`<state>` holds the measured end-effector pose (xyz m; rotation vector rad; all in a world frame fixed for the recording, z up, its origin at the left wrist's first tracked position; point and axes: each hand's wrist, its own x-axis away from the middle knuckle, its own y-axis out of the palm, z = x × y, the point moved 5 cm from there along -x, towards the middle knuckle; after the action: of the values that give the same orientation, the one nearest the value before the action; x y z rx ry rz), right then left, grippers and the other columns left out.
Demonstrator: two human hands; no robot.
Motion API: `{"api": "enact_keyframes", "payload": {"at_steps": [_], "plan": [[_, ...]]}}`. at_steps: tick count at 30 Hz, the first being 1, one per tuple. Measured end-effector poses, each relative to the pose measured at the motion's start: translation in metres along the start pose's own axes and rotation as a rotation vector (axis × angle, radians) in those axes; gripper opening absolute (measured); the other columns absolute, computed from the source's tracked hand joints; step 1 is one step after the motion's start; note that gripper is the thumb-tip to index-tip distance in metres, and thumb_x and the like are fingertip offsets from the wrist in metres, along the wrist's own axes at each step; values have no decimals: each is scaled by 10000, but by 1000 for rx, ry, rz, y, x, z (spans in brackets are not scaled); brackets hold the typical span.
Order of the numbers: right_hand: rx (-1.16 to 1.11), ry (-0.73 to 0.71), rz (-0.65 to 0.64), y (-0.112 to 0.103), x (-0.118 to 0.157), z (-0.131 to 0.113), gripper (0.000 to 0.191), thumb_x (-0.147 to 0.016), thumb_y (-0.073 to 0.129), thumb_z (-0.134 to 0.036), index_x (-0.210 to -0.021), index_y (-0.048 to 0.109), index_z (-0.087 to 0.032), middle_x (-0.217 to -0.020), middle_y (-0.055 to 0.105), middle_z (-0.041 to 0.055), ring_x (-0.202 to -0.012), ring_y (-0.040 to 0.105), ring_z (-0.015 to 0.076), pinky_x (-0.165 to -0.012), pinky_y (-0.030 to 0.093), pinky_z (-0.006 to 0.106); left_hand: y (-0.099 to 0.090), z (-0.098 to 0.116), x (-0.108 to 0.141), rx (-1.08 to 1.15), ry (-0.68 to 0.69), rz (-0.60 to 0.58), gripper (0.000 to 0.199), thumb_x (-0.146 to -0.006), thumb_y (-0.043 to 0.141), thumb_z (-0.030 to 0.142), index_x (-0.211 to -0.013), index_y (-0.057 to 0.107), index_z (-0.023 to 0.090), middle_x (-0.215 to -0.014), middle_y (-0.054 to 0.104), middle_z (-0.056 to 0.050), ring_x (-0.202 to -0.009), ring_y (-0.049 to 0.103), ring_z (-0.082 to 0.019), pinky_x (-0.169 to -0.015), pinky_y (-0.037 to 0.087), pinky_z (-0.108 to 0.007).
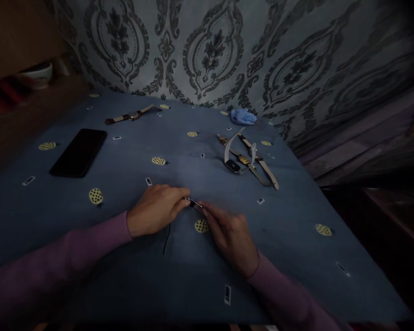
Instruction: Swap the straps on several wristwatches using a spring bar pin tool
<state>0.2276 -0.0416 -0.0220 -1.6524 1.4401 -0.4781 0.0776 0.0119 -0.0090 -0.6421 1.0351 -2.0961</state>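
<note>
My left hand [158, 207] is closed, its thumb and fingers pinching one end of a small dark watch [195, 204] with shiny metal edges. A thin black strap end [166, 239] sticks out below that hand. From the other side, my right hand [231, 232] grips the watch between thumb and fingertips. Most of the watch is covered by my fingers, so its face cannot be made out. Both hands are low over the blue tablecloth [124, 266], near the middle of the table.
Right of centre lie a white-strapped smartwatch [232, 165], a gold watch [243, 160] and a brown-strapped watch [269, 172]. A crumpled blue cloth [243, 116] is near the patterned wall [212, 50]. At left are a black phone [78, 153] and another watch [133, 115].
</note>
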Motion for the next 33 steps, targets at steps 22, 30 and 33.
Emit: {"api": "enact_keyframes", "payload": {"at_steps": [22, 30, 33], "plan": [[63, -35, -82, 2, -2, 3, 309, -1012, 376, -274, -1091, 663, -189, -747, 728, 42, -586, 677, 161, -561, 450, 242, -2, -1, -2, 41, 6, -46, 230, -948, 463, 249, -753, 566, 185, -632, 547, 31, -611, 535, -141, -592, 315, -257], [54, -79, -61, -2, -4, 0, 289, -1010, 379, -270, -1043, 654, -191, -714, 718, 34, -567, 664, 159, -550, 435, 248, -2, -4, -4, 126, 10, -55, 248, -938, 462, 232, -700, 507, 180, -604, 469, 48, -596, 487, -120, -571, 307, -244], [50, -91, -60, -1, -3, -1, 282, -1009, 379, -257, -1043, 652, -193, -722, 722, 32, -564, 660, 155, -553, 434, 249, -2, -5, -5, 154, 3, -42, 267, -933, 471, 237, -673, 482, 175, -600, 453, 52, -581, 461, -110, -567, 293, -243]]}}
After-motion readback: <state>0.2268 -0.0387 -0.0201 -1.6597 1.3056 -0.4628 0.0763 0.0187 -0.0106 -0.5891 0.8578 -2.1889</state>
